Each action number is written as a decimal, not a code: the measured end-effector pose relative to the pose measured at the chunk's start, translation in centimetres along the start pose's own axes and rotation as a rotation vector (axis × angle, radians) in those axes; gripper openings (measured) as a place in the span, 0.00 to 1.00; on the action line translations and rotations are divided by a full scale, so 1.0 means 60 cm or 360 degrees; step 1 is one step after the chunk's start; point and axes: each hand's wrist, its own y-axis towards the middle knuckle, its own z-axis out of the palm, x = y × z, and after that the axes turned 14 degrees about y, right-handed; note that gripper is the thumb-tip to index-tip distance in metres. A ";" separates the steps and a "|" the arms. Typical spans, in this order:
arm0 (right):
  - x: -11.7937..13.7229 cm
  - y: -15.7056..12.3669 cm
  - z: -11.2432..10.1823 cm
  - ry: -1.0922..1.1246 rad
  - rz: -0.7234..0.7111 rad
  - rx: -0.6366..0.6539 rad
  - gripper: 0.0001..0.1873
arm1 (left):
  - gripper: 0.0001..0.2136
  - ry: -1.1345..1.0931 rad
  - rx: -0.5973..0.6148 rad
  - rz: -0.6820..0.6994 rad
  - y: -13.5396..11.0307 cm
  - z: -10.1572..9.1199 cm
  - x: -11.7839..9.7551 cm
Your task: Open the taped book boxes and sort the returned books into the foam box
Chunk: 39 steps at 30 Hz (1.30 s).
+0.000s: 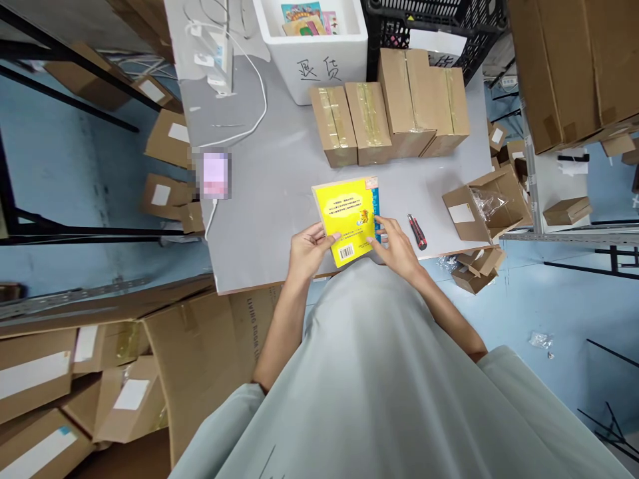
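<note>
Both hands hold a thin yellow book [349, 214] above the table's front edge, its printed side with a barcode turned up to me. My left hand [308, 253] grips the lower left edge, thumb on top and fingers behind. My right hand [395, 247] pinches the right edge near a blue strip; some of its fingertips are hidden by the book. A red and black utility knife [417, 232] lies on the table just right of my right hand.
Several taped cardboard boxes [369, 126] stand behind the book. Beyond are a white bin [314, 56] with booklets and a black crate [389, 36]. An opened carton [486, 206] sits at the right edge. A phone [215, 175] and power strip [219, 60] lie left; a big carton [200, 359] stands below.
</note>
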 end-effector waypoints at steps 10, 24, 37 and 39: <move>0.016 -0.020 0.021 0.0086 -0.0001 0.0123 0.32 | 0.37 0.0015 -0.0043 -0.0049 -0.001 -0.008 -0.009; 0.019 -0.048 0.087 0.0036 0.0158 0.0178 0.43 | 0.21 0.0844 -0.0211 0.0190 -0.046 0.081 -0.021; -0.017 -0.051 -0.009 0.1256 0.0474 0.0160 0.31 | 0.38 0.0159 0.0385 -0.0266 0.008 0.006 0.062; -0.010 -0.048 -0.013 0.1301 0.0526 0.0140 0.32 | 0.36 0.0058 0.0503 -0.0301 0.001 0.010 0.052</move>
